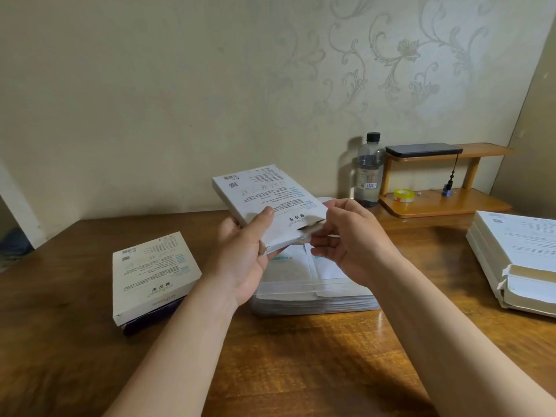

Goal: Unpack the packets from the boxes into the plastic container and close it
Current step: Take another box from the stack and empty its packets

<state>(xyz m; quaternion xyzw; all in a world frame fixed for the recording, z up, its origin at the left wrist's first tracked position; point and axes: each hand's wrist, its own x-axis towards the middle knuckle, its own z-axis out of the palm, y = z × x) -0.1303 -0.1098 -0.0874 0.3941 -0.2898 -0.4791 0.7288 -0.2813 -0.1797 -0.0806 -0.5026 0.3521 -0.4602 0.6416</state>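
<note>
I hold a flat white printed box (264,197) in the air above the clear plastic container (313,299). My left hand (243,254) grips its near left corner, thumb on top. My right hand (346,239) pinches the torn flap at the box's open near end. The container sits on the table below with white packets (304,266) stacked inside it. Another white box (150,272) lies on the table to the left, on top of something dark purple. No lid is in view.
A stack of opened white boxes (520,260) lies at the right table edge. At the back right stand a water bottle (368,170) and a small wooden shelf (442,203) with a tape roll (404,195) and a dark phone (424,150).
</note>
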